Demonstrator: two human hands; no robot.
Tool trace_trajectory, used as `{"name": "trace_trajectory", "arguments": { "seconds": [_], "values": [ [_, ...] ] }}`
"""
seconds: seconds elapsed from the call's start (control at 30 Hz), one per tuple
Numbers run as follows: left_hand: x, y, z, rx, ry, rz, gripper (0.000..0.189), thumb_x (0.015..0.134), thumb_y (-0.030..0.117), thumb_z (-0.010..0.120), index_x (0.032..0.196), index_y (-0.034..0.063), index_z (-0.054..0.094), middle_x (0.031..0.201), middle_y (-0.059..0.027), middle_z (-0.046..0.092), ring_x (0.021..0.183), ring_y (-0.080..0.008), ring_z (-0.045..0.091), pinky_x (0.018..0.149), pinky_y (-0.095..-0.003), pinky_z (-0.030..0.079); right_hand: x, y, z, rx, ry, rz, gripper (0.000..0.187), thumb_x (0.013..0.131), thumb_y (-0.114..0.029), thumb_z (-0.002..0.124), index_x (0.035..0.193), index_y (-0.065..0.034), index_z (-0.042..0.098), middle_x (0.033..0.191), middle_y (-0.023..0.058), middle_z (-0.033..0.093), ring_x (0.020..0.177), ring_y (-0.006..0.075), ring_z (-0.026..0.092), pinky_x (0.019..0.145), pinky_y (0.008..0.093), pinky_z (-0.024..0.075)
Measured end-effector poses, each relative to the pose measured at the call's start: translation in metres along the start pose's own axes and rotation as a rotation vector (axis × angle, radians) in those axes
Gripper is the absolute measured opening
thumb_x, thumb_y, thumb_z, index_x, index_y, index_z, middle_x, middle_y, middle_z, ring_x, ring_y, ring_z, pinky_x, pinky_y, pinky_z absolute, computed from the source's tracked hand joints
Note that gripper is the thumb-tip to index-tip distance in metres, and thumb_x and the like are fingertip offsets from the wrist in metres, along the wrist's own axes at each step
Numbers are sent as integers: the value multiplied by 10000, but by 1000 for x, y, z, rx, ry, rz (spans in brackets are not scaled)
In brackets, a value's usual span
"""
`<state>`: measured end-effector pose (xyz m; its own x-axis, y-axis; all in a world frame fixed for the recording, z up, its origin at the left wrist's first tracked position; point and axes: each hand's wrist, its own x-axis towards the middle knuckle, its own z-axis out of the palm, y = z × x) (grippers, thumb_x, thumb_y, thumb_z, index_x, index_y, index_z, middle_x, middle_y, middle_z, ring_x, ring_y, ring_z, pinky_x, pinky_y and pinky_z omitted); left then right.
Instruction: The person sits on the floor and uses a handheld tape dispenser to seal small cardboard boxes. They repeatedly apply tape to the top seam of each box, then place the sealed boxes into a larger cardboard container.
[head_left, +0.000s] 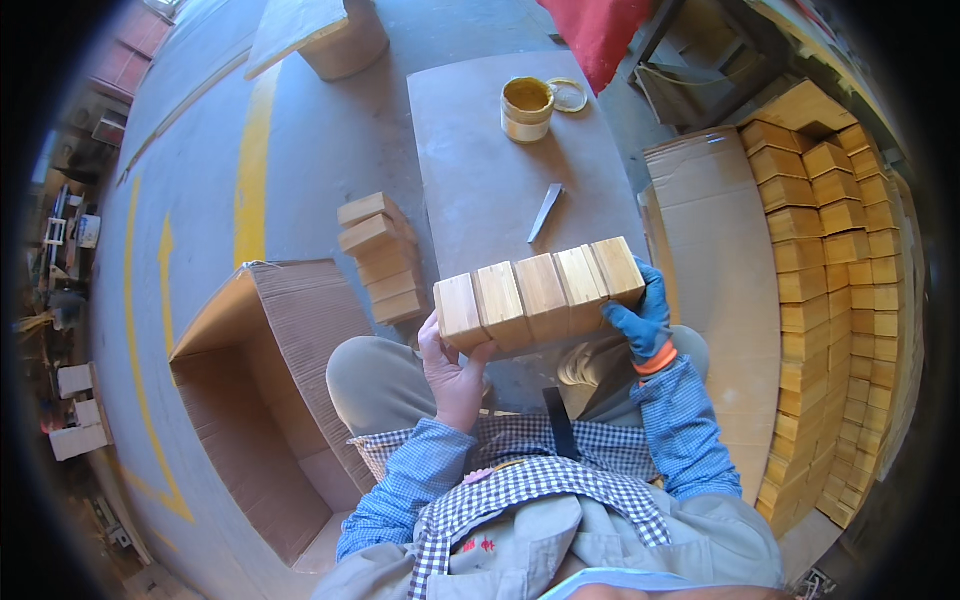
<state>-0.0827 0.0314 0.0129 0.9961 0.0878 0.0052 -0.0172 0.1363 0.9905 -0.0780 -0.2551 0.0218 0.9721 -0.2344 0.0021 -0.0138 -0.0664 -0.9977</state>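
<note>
My left hand (456, 367), bare, grips the left end of a row of several wooden blocks (541, 296) pressed side by side. At the row's right end my right hand (639, 309), in a blue glove with an orange cuff, clasps the last block. The row is held above my lap, by the near edge of a flat board (480, 165). On that board lie a small metal spatula or blade (546, 214), an open jar of yellowish-brown paste (526, 120) and its round lid (568, 96). Left of the board stands a stack of similar wooden blocks (390, 274).
An open cardboard box (300, 360) stands at my left. To the right, many wooden blocks (802, 300) are stacked in columns beside a cardboard sheet (712, 262). A round stool or drum (349, 49) and a red cloth (600, 34) are farther off.
</note>
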Motion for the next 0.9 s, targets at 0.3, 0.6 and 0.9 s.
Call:
{"name": "trace_trajectory", "arguments": {
  "seconds": [0.3,0.6,0.9],
  "values": [
    [9,-10,-3,-20,-26,74,635,811,-40,798,1318,69,432,1482,-113,404,1330,-226,492,1094,-378,454,1,7,0,47,-3,-27,733,751,-15,788,1398,-55,446,1456,133,511,1328,276,518,1157,421,404],
    [10,-18,-9,66,-31,125,639,802,-15,819,1313,63,442,1486,-127,401,1334,-240,485,1108,-394,431,0,10,-2,62,-31,-41,758,733,-2,785,1405,-67,441,1457,108,498,1331,256,504,1142,407,405],
    [2,-24,-11,97,-27,117,608,820,41,837,1278,69,438,1485,-137,401,1343,-242,462,1097,-384,410,-13,8,-3,-18,-17,-80,814,738,-78,878,1406,-52,414,1475,142,490,1343,261,504,1157,415,398]
  ]
}}
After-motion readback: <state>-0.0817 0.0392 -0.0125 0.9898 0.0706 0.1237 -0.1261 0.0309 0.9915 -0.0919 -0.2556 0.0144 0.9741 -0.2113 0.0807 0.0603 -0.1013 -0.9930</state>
